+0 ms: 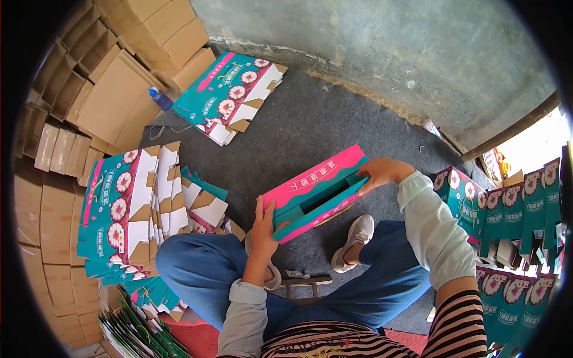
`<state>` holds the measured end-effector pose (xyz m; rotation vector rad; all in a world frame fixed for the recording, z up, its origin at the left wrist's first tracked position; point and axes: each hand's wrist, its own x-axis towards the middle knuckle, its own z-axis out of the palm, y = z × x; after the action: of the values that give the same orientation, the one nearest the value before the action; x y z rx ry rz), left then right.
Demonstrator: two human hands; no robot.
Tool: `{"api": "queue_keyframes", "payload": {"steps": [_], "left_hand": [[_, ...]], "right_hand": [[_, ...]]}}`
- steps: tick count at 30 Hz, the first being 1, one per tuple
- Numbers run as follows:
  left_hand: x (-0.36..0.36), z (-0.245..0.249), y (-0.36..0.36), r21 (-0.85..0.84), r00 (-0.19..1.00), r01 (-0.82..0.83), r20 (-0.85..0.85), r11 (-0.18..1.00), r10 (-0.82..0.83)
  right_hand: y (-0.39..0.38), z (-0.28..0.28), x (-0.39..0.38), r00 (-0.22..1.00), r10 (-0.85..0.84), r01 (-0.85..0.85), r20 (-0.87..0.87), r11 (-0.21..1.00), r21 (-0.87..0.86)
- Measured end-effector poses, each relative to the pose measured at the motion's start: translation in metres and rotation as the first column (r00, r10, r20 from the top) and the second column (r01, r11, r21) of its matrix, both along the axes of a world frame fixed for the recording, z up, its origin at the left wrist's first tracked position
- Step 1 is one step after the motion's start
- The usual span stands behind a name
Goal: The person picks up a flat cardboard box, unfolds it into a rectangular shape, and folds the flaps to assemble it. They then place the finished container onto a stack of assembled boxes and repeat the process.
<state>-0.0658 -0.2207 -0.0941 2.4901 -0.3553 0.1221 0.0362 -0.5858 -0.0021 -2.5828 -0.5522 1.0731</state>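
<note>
Carton (316, 186), frame centre, is grasped at opposite ends by left hand (261, 231) and right hand (381, 172); uneven squeezing could, on assessment, buckle its thin-looking walls.

One head-worn camera looks forward and steeply down past blue-trousered legs (200, 259), near the bare left hand (261, 230) and right hand (382, 173), across the dark grey floor (334, 113) to its far edge by the rough grey wall (382, 53).
</note>
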Motion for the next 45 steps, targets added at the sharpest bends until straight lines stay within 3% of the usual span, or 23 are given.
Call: {"api": "queue_keyframes", "payload": {"steps": [1, 4, 6, 7, 11, 12, 14, 17, 20, 25, 26, 28, 29, 30, 34, 36, 37, 39, 42, 45], "left_hand": [[0.0, -0.006, 0.002, -0.057, 0.999, 0.004, 0.042, 0.998, -0.001], [-0.008, -0.029, 0.008, -0.204, 0.976, -0.199, 0.044, 0.958, 0.212], [-0.012, -0.015, 0.008, -0.554, 0.901, -0.413, -0.363, 0.723, 0.237], [-0.012, -0.008, 0.008, -0.645, 0.822, -0.539, -0.543, 0.542, 0.17], [-0.012, -0.008, -0.002, -0.3, 0.925, -0.28, -0.337, 0.912, 0.174], [-0.01, -0.002, -0.003, -0.312, 0.853, -0.352, -0.496, 0.883, 0.165], [-0.003, 0.009, -0.004, -0.293, 0.637, -0.481, -0.765, 0.827, 0.1], [-0.001, -0.008, 0.004, -0.352, 0.561, -0.533, -0.828, 0.77, 0.01], [-0.006, 0.001, -0.004, -0.39, 0.616, -0.502, -0.788, 0.772, 0.002], [0.019, 0.044, -0.067, -0.615, 0.833, -0.242, -0.528, 0.75, -0.164], [0.025, 0.051, -0.086, -0.657, 0.867, -0.172, -0.455, 0.734, -0.204], [0.039, 0.044, -0.126, -0.581, 0.916, 0.07, -0.284, 0.811, -0.282], [0.042, 0.046, -0.158, -0.559, 0.927, 0.155, -0.203, 0.815, -0.316], [0.043, 0.047, -0.19, -0.531, 0.93, 0.235, -0.122, 0.814, -0.348], [0.027, 0.035, -0.31, -0.6, 0.743, 0.396, -0.235, 0.695, -0.626], [0.006, 0.002, -0.365, -0.579, 0.695, 0.545, -0.092, 0.607, -0.713], [-0.004, -0.002, -0.386, -0.566, 0.632, 0.576, -0.149, 0.59, -0.76], [-0.022, -0.012, -0.421, -0.547, 0.485, 0.636, -0.266, 0.544, -0.833], [-0.034, -0.018, -0.454, -0.547, 0.398, 0.721, -0.175, 0.425, -0.901], [-0.035, -0.021, -0.477, -0.513, 0.305, 0.758, -0.268, 0.403, -0.914]], "right_hand": [[0.002, -0.001, 0.001, 0.999, -0.01, 0.012, 0.051, 0.999, -0.035], [0.01, -0.002, 0.003, 0.968, -0.029, 0.06, 0.251, 0.991, -0.118], [0.015, -0.009, 0.0, 0.894, -0.032, 0.104, 0.447, 0.985, -0.136], [0.016, -0.016, -0.004, 0.89, -0.127, 0.18, 0.437, 0.98, -0.082], [-0.001, -0.061, 0.0, 0.814, -0.497, 0.494, 0.301, 0.865, 0.091], [-0.004, -0.064, 0.002, 0.772, -0.588, 0.579, 0.243, 0.807, 0.113], [-0.01, -0.068, 0.009, 0.841, -0.521, 0.512, 0.143, 0.853, 0.099], [-0.018, -0.07, 0.011, 0.889, -0.447, 0.424, 0.103, 0.886, 0.186], [-0.026, -0.06, 0.008, 0.841, -0.485, 0.463, 0.238, 0.874, 0.146], [-0.073, 0.027, -0.037, 0.625, -0.609, 0.588, 0.489, 0.779, 0.219], [-0.091, 0.037, -0.058, 0.532, -0.643, 0.587, 0.551, 0.749, 0.307], [-0.125, 0.051, -0.112, 0.324, -0.678, 0.577, 0.66, 0.694, 0.43], [-0.143, 0.053, -0.142, 0.253, -0.769, 0.644, 0.587, 0.587, 0.49], [-0.17, 0.038, -0.17, 0.175, -0.813, 0.6, 0.555, 0.535, 0.594], [-0.251, -0.002, -0.295, -0.173, -0.853, 0.681, 0.493, 0.259, 0.685], [-0.286, -0.026, -0.357, -0.275, -0.851, 0.71, 0.447, 0.134, 0.691], [-0.29, -0.03, -0.377, -0.331, -0.818, 0.719, 0.472, 0.106, 0.687], [-0.315, -0.057, -0.429, -0.372, -0.867, 0.731, 0.332, -0.053, 0.68], [-0.343, -0.087, -0.47, -0.401, -0.897, 0.754, 0.188, -0.206, 0.624], [-0.358, -0.118, -0.479, -0.517, -0.847, 0.704, 0.126, -0.336, 0.626]]}}
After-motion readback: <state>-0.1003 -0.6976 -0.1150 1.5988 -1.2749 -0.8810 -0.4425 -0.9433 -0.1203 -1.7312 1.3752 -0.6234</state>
